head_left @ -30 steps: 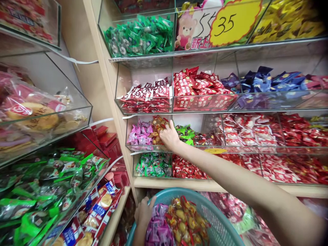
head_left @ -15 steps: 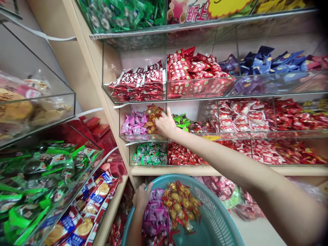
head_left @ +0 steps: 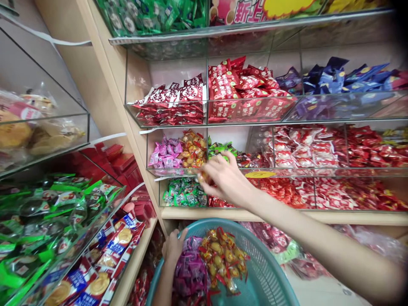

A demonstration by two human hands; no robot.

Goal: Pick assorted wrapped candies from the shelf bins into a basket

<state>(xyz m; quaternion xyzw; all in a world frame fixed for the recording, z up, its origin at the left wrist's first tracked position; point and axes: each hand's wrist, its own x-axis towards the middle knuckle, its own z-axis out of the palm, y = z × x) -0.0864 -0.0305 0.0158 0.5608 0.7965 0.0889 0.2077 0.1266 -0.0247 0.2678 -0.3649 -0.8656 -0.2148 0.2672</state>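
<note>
My left hand (head_left: 173, 247) grips the rim of a teal plastic basket (head_left: 280, 272) at the bottom of the view. Inside the basket lie purple-wrapped candies (head_left: 192, 267) and, to their right, golden-brown candies in clear wrappers with red ends (head_left: 225, 259). In front of the shelf, my right hand (head_left: 225, 176) has its fingers closed on a golden-brown wrapped candy (head_left: 203, 175), partly hidden by the fingers. Behind and left of it, more golden-brown candies (head_left: 193, 144) sit in a clear bin beside purple ones (head_left: 165, 152).
Glass-fronted shelf bins hold red packets (head_left: 248, 89), blue packets (head_left: 331, 78), green candies (head_left: 185, 192) and red-and-white candies (head_left: 299, 146). A yellow price tag (head_left: 259, 174) sticks to a shelf edge. At left, another rack holds green-wrapped snacks (head_left: 54, 212) and blue-and-red packets (head_left: 105, 272).
My right hand has come out of the golden-brown candy bin, moving down and to the right with a candy in its fingers. My left hand stays on the basket rim.
</note>
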